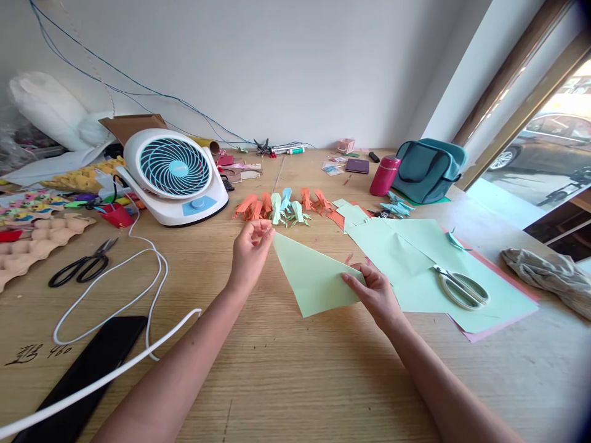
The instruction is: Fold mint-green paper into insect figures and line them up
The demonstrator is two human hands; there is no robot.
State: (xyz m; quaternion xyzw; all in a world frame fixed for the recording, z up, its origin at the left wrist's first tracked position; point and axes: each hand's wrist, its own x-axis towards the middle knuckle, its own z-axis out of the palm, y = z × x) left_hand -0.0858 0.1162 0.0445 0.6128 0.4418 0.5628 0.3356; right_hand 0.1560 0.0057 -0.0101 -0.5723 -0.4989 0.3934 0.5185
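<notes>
A pale green sheet of paper (314, 280), folded or cut to a triangle-like shape, is held up above the wooden table between my two hands. My left hand (252, 249) pinches its upper left corner between thumb and fingers. At the right edge, my right hand (372, 286) grips the paper with the thumb on top and the fingers behind. Just beyond the paper stands a row of folded paper figures in orange (249, 208), pale green (276, 209) and light blue (286, 198).
To the right lie large green sheets (415, 246) with white-handled scissors (462, 289) on them. A white fan (175, 172), black scissors (83, 263), a white cable (159, 264) and a black phone-like slab (92, 369) are on the left. A pink bottle (384, 176) stands beside a teal bag (429, 169).
</notes>
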